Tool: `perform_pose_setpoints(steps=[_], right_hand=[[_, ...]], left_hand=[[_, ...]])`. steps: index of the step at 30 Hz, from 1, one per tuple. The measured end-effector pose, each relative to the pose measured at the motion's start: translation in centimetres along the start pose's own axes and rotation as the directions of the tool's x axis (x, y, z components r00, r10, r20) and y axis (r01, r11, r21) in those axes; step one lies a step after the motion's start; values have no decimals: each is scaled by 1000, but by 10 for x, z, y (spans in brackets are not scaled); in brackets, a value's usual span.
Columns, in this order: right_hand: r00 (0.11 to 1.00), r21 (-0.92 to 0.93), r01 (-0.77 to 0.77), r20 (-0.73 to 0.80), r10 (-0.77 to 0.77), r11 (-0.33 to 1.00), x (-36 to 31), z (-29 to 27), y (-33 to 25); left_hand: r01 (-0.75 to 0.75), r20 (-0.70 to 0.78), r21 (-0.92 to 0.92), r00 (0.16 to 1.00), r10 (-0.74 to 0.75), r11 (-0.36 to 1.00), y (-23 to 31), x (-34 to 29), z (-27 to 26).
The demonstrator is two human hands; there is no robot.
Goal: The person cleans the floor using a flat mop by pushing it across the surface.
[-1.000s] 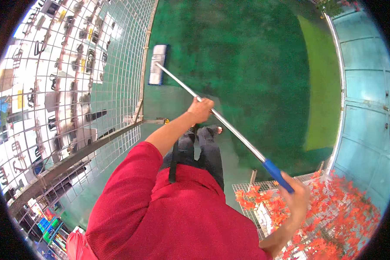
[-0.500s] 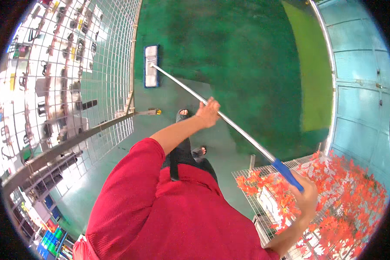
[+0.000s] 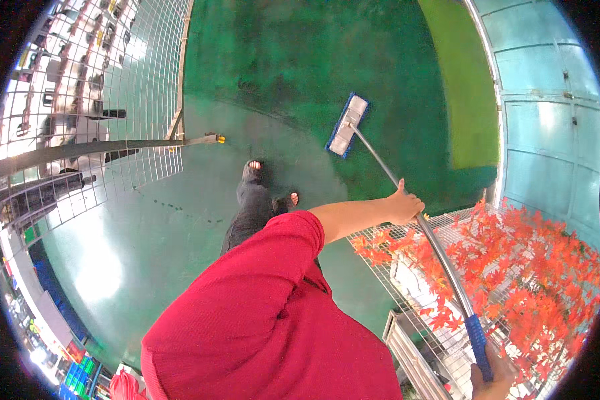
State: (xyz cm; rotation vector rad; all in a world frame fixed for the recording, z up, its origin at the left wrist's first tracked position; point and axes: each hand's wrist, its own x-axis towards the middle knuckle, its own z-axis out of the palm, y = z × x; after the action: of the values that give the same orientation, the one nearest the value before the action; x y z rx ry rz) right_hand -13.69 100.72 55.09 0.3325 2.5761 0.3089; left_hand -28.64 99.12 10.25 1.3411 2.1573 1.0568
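Observation:
A flat mop (image 3: 343,137) with a white top plate and blue fringe lies on the green floor, tilted, ahead of my feet. Its silver pole slants from the plate toward the lower right and ends in a blue grip. Partway along the pole, my left hand (image 3: 405,205) is closed round it, thumb pointing up. My right hand (image 3: 497,381) grasps the lower end of the blue grip (image 3: 479,343), close to the picture's lower edge. My left arm, in a red sleeve, reaches across my body.
White wire mesh fencing (image 3: 150,80) with a brown frame post (image 3: 80,150) stands on the left. Red-orange artificial leaves (image 3: 527,280) over a wire rack (image 3: 407,280) crowd the lower right, beside the pole. Pale blue metal doors (image 3: 547,133) line the right side.
The mop head has swept from beside the left fence to the right and turned aslant. Both hands have moved right with the pole; my right hand is also lower. The view has shifted slightly.

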Motion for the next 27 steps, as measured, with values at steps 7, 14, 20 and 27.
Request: perform_pose_setpoints(steps=[7,14,20,27], right_hand=[[991,673,-67,-38,125,736,-9,60,32],[954,330,299,-116,-276,896,114,103,-28],[922,396,369,-41,-385,841,212,121,-85],[911,637,282,57,-409,717,272,164,-103]], left_hand=[[134,-19,125,991,-133,983,-12,-91,-31],[498,-313,239,852,-419,833,-110,-208,-50],[670,-241,223,741,-626,708,-182,-253,-69],[722,-171,231,690,-703,652,-227,-266,-57]])
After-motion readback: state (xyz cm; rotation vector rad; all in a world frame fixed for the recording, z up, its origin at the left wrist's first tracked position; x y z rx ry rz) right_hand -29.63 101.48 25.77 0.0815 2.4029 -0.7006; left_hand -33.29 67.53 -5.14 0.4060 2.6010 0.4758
